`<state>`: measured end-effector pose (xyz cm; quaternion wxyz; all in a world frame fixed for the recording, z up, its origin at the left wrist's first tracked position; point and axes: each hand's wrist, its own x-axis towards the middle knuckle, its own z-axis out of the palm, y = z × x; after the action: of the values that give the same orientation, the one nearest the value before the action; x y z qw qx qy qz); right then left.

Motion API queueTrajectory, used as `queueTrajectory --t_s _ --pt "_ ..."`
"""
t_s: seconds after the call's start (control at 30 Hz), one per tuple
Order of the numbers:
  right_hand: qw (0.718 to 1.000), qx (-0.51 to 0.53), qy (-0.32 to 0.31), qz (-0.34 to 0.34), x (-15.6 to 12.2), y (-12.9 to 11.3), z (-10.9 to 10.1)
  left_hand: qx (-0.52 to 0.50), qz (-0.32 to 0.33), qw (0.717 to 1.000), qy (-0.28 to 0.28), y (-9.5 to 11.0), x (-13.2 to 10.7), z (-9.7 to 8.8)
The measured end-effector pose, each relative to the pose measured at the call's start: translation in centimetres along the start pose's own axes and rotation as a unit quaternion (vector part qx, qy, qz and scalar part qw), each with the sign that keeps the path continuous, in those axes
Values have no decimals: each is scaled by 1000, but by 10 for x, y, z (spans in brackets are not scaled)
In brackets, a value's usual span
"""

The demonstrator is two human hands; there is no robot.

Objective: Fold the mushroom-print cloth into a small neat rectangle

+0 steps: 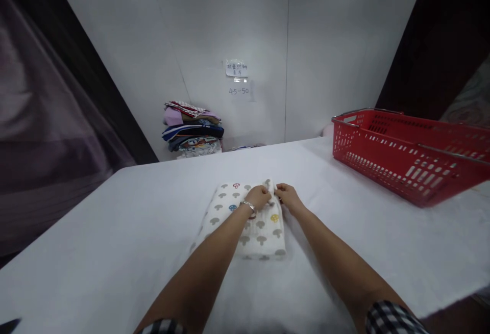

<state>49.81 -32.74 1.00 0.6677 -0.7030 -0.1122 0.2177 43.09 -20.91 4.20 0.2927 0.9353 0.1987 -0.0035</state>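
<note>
A white cloth (261, 240) printed with grey, blue, red and yellow mushrooms lies folded on the table in front of me. At its far right corner my left hand (258, 197), with a bracelet at the wrist, pinches a raised bit of the fabric. Just to the right, my right hand (289, 197) has its fingers closed at the cloth's right edge, close to the left fingers. The fingertips of both hands are partly hidden by the bunched fabric.
The table (115, 232) has a white cover. A red plastic basket (386, 163) with metal handles stands at the right. Against the back wall sits a stack of folded clothes (193, 127). Handwritten paper labels (237, 69) are taped to the wall; a curtain (49, 94) hangs at the left.
</note>
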Motion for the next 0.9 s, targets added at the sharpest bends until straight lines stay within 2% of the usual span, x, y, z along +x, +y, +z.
queueTrajectory --t_s 0.3,0.4,0.5,0.6,0.63,0.7,0.8,0.9 --pt "998 -65 -17 -2 1 -3 -6 30 34 999 21 10 -15 8" --pt "992 -122 3 -27 10 -1 -4 54 76 995 25 14 -24 11" --pt "980 -186 38 -60 17 6 -2 62 121 991 8 9 -31 4" --pt "964 -245 50 -89 18 11 -1 76 145 985 49 -15 -41 -15" --pt "959 -263 50 -96 18 11 -1 98 138 983 76 -28 -45 -22" --pt "947 -300 45 -104 18 10 -1 153 79 978 115 -55 -53 -33" --pt "929 -352 33 -111 18 6 2 199 -14 975 96 -88 -62 -35" --pt "903 -414 23 -109 18 2 5 204 -32 976 76 -98 -64 -30"
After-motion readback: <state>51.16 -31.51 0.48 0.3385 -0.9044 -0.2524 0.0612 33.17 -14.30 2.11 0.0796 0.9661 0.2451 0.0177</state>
